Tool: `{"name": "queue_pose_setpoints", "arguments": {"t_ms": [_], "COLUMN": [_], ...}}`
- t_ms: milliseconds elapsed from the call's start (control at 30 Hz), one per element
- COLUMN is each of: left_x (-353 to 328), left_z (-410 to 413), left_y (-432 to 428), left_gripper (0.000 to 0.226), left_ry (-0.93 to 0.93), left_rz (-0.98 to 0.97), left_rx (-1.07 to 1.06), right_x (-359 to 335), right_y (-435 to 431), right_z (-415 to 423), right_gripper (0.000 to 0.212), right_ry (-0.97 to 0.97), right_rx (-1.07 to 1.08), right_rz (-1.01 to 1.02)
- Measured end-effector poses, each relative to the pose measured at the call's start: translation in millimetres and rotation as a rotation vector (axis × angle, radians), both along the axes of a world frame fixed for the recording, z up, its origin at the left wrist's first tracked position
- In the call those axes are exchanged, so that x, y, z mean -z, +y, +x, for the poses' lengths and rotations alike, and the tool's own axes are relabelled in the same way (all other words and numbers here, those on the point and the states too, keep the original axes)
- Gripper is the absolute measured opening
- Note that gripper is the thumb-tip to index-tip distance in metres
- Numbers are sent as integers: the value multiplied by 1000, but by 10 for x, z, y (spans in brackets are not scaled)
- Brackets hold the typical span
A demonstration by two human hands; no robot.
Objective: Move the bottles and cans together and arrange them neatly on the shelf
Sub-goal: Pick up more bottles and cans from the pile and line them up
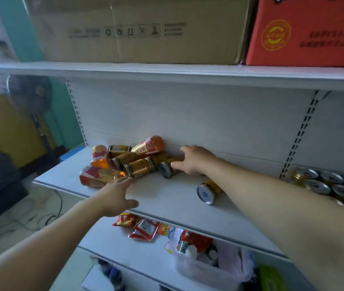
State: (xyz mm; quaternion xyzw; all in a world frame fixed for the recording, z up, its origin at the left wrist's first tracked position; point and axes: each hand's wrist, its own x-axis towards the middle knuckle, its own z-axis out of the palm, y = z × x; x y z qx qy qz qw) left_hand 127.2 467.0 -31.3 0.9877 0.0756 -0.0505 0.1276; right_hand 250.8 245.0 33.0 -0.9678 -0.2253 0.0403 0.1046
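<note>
The right hand [190,160] wraps a toppled jar [166,169], lid pointing front-left, at the pile's [124,158] right edge on the shelf [166,198]. The left hand [116,196] lies flat, fingers spread, at the pile's front. A stray can [207,192] lies under the right forearm, nearer that hand.

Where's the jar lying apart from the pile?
Head view: the lone jar lies on its side on the shelf, right of the pile, beside the right forearm.
</note>
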Motion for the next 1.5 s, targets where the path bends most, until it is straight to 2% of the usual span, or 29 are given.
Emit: {"name": "queue_pose_setpoints", "arguments": {"t_ms": [233,367,533,733,833,900,967,1067,1133,1233,1300,1367,1400,1500], "left_x": [110,164,264,409,470,487,509,538,542,503,477,446,431,389], "left_z": [228,443,773,988,1064,1109,1148,1187,1192,1192,1183,1164,1143,1031], "left_y": [893,1347,1651,1860,1944,1997,2051,2108,2139,2149,2094,1983,1914,1611], "left_gripper": [81,85,97,97,95,93,94,95,93,84,74,66,65,50], "left_ry": [-84,-58,21,-2,-60,-104,-135,-143,-161,-149,-119,-90,-63,39], "left_rz": [18,117,278,374,411,350,282,209,112,-252,-550,-757,-861,-1095], "left_rx": [-50,-81,107,325,408,437,460,471,435,293,242,233,228,213], "right_x": [110,186,329,526,546,545,500,383,350,420,619,785,834,871], "right_y": [1076,1608,2003,2185,2251,2241,2177,1958,1775,1627,1576,1564,1566,1497], "right_z": [408,820,1320,1562,1580,1568,1509,1313,1073,517,181,-141,-282,-635], "right_gripper": [76,68,62,77,69,57,55,59,63,56,36,20,19,32], "right_ry": [-39,-109,-224,-262,-286,-308,-326,-312,-269,18,237,369,405,451], "right_rx": [-121,-202,-242,-191,-180,-165,-100,87,281,544,639,693,704,726], "right_rz": [4,-87,-396,-690,-724,-692,-620,-390,-49,810,1242,1529,1650,1957]}}
